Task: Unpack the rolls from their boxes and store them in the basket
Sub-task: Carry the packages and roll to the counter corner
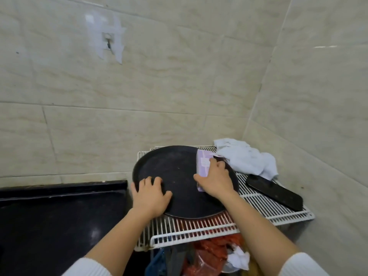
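Note:
A pale purple box (203, 164) lies on the right side of a round black tray (179, 170), and my right hand (216, 179) grips it from above, fingers wrapped over its far edge. My left hand (150, 194) lies flat with fingers spread on the tray's near left rim, holding nothing. The tray rests on a white wire rack (264, 206). No loose roll and no basket can be made out.
A crumpled white cloth (245, 156) sits at the rack's back right corner, and a black flat object (275, 191) lies on its right side. A black counter (59, 216) lies to the left. Red bags and clutter (211, 253) sit under the rack. Tiled walls close in behind and right.

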A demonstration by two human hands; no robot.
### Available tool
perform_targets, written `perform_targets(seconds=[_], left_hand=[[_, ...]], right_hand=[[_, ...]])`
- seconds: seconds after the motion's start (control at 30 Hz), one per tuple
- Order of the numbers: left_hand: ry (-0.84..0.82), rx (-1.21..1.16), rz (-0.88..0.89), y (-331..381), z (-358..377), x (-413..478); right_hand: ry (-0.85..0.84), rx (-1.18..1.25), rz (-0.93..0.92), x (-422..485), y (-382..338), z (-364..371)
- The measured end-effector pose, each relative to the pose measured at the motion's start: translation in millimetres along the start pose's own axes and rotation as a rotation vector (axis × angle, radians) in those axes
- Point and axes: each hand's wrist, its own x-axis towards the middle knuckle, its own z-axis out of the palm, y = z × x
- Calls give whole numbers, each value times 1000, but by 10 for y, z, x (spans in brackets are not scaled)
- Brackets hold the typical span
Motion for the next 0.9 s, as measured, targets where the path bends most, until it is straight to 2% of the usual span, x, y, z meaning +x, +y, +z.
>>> perform_targets(seconds=[0.07,0.27,0.33,0.43,0.53,0.67,0.77,0.9], left_hand=[[3,21,1,-7,1,8],[28,48,2,-3,21,-5],[45,51,1,-8,34,-9],[39,39,5,-9,49,8],[10,-92,43,-82,-5,12],[169,-443,97,-458,-264,-156],[303,-417,45,-967,-514,-361],[422,-350,-106,-1802,-822,-683]], right_hand=[[-35,30,6,-8,23,42],[11,143,44,-26,15,56],[34,284,61,-1,23,40],[46,643,109,-24,-30,1],[21,882,124,-122,-188,12],[-19,1032,65,-291,-588,80],[-120,1132,18,-472,-1061,217],[-261,1145,-27,-833,-1791,692]])
